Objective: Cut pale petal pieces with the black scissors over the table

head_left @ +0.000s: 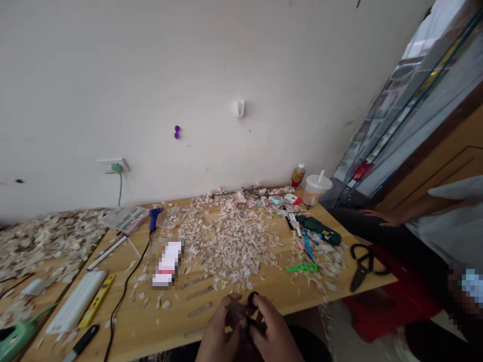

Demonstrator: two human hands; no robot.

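Both hands are close together just off the table's front edge, low in the middle of the head view. My right hand [272,329] is closed on small black-handled scissors [252,298], with a finger at one dark handle loop. Their blades are mostly hidden by my fingers. My left hand [220,329] pinches a thin, greyish-brown, see-through piece [236,309] in front of the scissors; its exact kind I cannot make out. Beyond the hands lies a broad heap of pale, flake-like scraps [241,241] on the wooden table [204,327].
Large black scissors [363,266] and green scissors [304,267] lie at right, near a dark green umbrella [320,230], a lidded cup [316,188] and a bottle [298,176]. Leftward are a blue glue gun [154,219], its cord, and a yellow cutter [97,300]. Another person [453,221] sits at right.
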